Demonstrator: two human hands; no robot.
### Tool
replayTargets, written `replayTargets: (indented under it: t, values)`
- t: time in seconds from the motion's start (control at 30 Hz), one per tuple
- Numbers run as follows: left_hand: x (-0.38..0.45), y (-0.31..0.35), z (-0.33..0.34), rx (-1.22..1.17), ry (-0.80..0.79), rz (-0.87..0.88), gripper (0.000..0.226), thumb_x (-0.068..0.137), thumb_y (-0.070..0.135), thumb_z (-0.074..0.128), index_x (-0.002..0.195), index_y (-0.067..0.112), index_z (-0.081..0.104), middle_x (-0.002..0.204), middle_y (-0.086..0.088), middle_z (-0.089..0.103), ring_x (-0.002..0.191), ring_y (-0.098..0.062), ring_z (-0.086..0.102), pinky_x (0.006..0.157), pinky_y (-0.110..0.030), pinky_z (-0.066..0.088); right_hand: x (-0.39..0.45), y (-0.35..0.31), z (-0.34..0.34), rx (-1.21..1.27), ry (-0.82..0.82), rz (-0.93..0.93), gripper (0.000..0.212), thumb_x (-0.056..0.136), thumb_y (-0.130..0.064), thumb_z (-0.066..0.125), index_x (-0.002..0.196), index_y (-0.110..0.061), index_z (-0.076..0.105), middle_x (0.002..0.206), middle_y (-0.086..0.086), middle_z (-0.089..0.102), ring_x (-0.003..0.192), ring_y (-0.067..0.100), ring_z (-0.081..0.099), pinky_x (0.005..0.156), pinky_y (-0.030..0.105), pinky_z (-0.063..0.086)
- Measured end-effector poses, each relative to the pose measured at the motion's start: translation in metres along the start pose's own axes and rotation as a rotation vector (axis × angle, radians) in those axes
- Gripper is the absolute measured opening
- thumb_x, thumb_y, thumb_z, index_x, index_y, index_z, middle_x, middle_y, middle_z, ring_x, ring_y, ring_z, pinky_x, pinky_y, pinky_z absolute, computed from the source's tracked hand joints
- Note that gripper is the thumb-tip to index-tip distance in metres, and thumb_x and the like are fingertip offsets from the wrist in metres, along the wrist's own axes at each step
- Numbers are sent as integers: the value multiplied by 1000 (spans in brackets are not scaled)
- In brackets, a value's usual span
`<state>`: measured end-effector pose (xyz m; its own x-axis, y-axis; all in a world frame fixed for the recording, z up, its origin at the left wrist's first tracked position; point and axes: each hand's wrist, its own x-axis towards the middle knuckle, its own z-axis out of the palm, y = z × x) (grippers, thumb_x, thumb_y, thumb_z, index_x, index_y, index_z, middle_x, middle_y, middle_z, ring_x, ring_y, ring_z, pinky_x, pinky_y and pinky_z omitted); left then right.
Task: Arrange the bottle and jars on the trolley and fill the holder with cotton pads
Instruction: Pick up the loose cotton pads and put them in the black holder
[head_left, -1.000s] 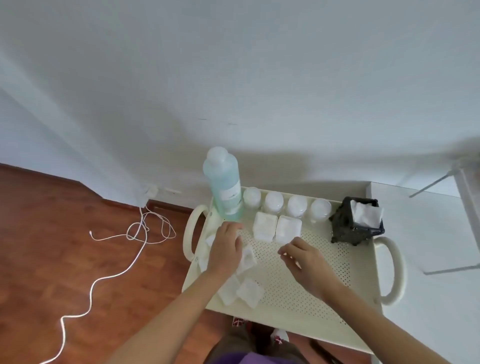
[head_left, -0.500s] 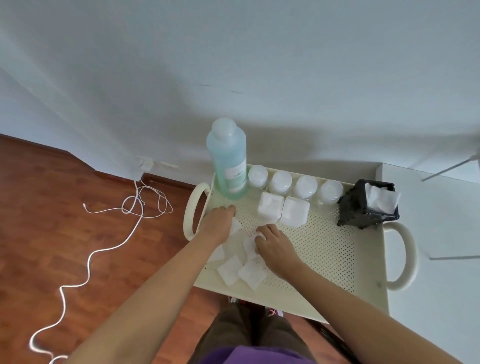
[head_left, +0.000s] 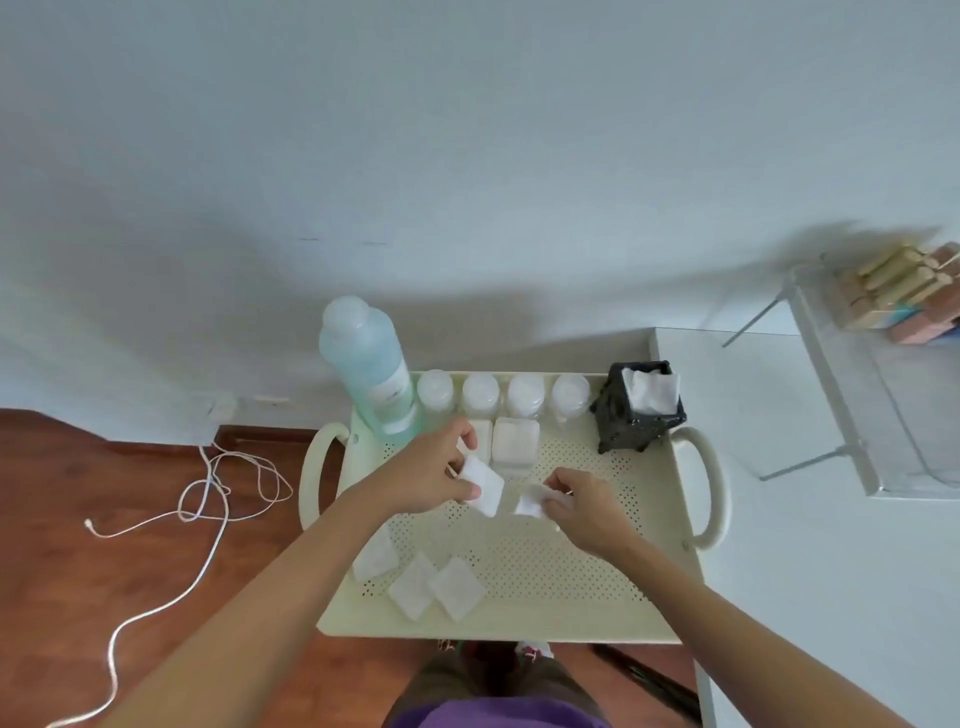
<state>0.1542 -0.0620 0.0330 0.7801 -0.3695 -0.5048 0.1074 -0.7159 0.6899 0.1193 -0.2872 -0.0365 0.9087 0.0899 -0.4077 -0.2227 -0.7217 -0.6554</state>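
Observation:
A cream perforated trolley tray (head_left: 597, 577) carries a tall pale-blue bottle (head_left: 371, 371) at its back left. Beside it stand several round white-lidded jars (head_left: 480, 392) in a row, with two square jars (head_left: 514, 444) in front. A black holder (head_left: 636, 415) at the back right has white cotton pads (head_left: 649, 387) sticking out. My left hand (head_left: 431, 475) pinches a white cotton pad (head_left: 483, 486) above the tray's middle. My right hand (head_left: 584, 512) pinches another cotton pad (head_left: 530, 504). Three loose pads (head_left: 431, 582) lie at the tray's front left.
A white cable (head_left: 208, 504) snakes over the wooden floor on the left. A white counter (head_left: 810, 545) adjoins the tray on the right, with a clear rack (head_left: 883, 405) holding wooden blocks (head_left: 904, 296). A white wall rises behind.
Both hands have lifted off the front-left pile, each with a cotton pad, and now hover over the tray's middle. The view has shifted, bringing the rack into sight.

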Motion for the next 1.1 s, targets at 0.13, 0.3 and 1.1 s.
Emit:
replayTargets:
  t: [0.13,0.3,1.1]
  values:
    - [23,62,-4,-2,48,219,33,78,14,74,87,23,43,89,4,55,54,-3,54,58,-27,45,-27,3,-61,316,238,91,15,83,-9,63,94,-18,59,88,4,63,76,20,65,52,25,54]
    - [70,129,11,-16,66,388,10,81,11,73,83,13,64,90,0,67,71,-13,63,68,-25,49,-53,4,-126,480,526,95,20,82,-6,65,88,-23,57,92,4,65,69,20,71,59,32,60]
    - [146,121,76,194,496,364,25,79,25,69,104,24,70,106,0,51,103,-18,47,85,-30,45,32,26,-133,63,515,33,30,87,-10,62,112,-24,70,113,5,46,113,22,41,90,21,29]
